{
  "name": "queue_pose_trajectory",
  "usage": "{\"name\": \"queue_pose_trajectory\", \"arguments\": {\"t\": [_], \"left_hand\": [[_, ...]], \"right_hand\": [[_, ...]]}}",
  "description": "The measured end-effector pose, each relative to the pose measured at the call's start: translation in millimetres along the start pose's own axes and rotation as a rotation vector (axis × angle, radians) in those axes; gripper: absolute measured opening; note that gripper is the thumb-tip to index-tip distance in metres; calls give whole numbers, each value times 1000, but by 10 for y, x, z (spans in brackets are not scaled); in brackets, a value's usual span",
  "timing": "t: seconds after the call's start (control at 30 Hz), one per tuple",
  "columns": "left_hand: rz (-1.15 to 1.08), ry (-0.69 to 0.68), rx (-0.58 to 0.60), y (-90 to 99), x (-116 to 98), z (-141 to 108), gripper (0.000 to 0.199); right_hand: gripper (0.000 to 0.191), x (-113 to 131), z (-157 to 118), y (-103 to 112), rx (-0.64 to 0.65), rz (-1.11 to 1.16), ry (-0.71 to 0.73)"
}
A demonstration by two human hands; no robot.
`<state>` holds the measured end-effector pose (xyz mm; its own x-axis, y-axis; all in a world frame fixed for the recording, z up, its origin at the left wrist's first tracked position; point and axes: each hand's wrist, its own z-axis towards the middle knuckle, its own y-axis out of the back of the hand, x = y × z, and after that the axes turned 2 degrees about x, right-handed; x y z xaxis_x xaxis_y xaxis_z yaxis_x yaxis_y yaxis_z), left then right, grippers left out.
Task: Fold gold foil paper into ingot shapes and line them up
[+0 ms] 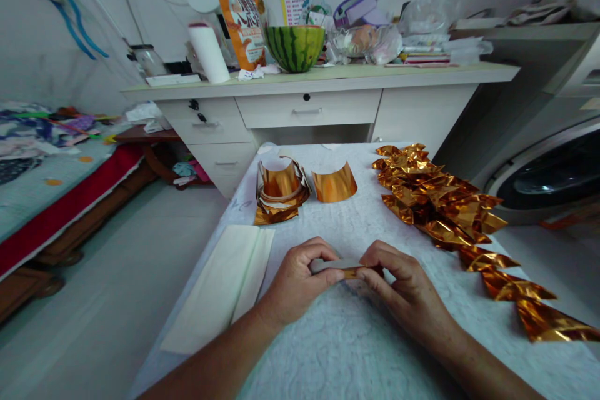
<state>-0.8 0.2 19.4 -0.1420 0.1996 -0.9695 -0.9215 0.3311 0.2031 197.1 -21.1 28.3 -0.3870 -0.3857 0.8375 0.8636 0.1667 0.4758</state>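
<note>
On the desk [347, 79], a clear bowl [344, 44] holds blurred items [364, 39]; left grip [300, 275] and right grip [405, 278] pinch foil [344, 265].

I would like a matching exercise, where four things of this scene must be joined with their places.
1. Grey-and-gold piece
2. Crinkled golden pieces
3. Pale sheet
4. Orange bag

A. On the counter
B. Flat at the left of the table
C. Between left hand and right hand
D. Along the table's right side

Pairs: 1-C, 2-D, 3-B, 4-A

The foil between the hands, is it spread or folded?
Not spread: the foil looks folded over, showing a narrow grey band above gold.
</note>
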Motion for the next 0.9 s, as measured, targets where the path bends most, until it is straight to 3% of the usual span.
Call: {"name": "queue_pose_trajectory", "arguments": {"t": [0.57,0.9], "left_hand": [[75,34,-19,52,-13,-4,10],[-10,173,54,79,-7,-23,21]], "right_hand": [[19,26,7,5,-32,-41,42],[27,-6,21,23,-26,-45,-21]]}}
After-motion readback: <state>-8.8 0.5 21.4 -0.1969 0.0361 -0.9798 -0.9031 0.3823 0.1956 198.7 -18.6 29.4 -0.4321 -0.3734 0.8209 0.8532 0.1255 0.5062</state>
